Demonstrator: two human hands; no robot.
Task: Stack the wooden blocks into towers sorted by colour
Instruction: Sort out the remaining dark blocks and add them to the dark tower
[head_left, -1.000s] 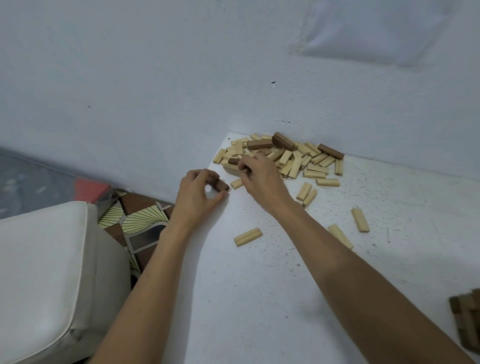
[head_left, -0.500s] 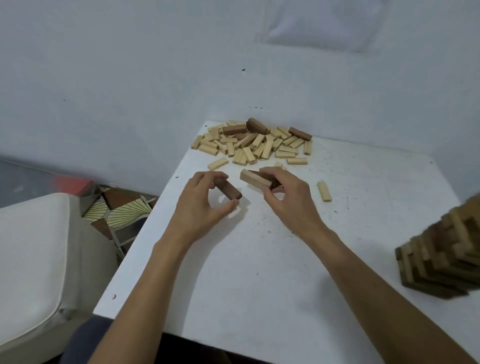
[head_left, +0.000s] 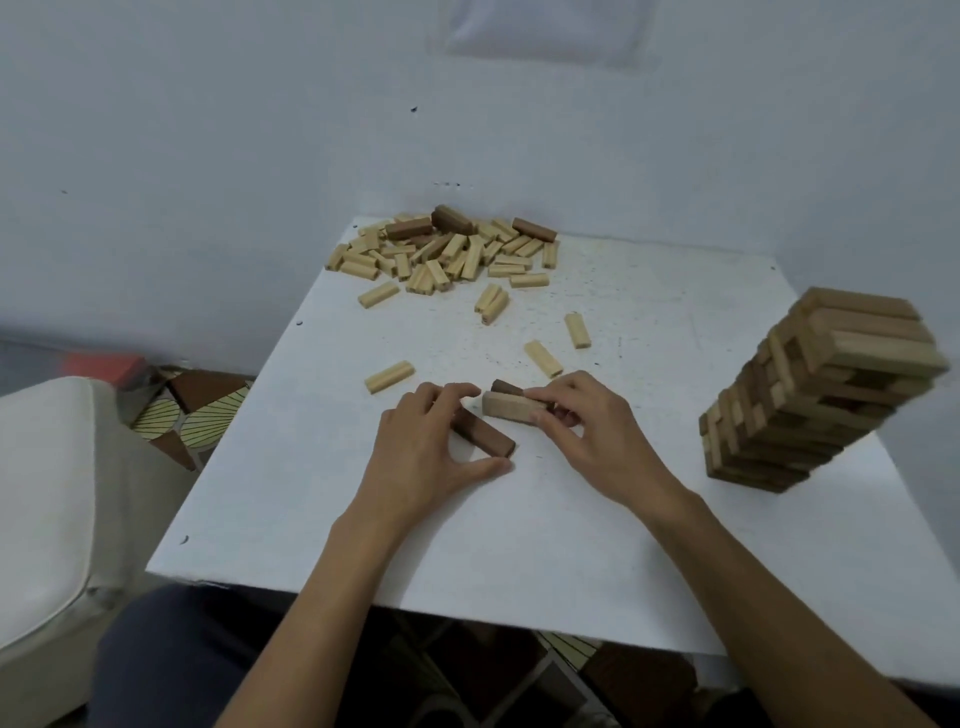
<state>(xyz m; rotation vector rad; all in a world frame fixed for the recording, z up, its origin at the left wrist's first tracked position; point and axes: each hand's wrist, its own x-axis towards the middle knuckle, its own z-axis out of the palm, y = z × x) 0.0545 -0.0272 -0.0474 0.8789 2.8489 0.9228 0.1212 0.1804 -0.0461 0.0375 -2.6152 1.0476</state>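
My left hand (head_left: 423, 447) grips a dark brown block (head_left: 485, 439) between fingers and thumb, low over the middle of the white table (head_left: 519, 561). Just to its right, my right hand (head_left: 587, 436) holds a pale tan block (head_left: 506, 406) with a dark brown block (head_left: 506, 387) behind it. A heap of light blocks (head_left: 441, 254) with a few dark brown ones on top lies at the table's far edge by the wall. A tall tower (head_left: 815, 389) of tan and brown blocks stands at the right edge.
Loose light blocks (head_left: 543, 358) lie scattered between the heap and my hands, one (head_left: 388, 376) left of my left hand. A white cushioned seat (head_left: 47, 499) stands to the left of the table. A patterned floor (head_left: 192, 410) shows between them.
Both hands have drawn back from the heap toward me, each carrying its blocks. The view has swung right and down, bringing the whole tower into sight.
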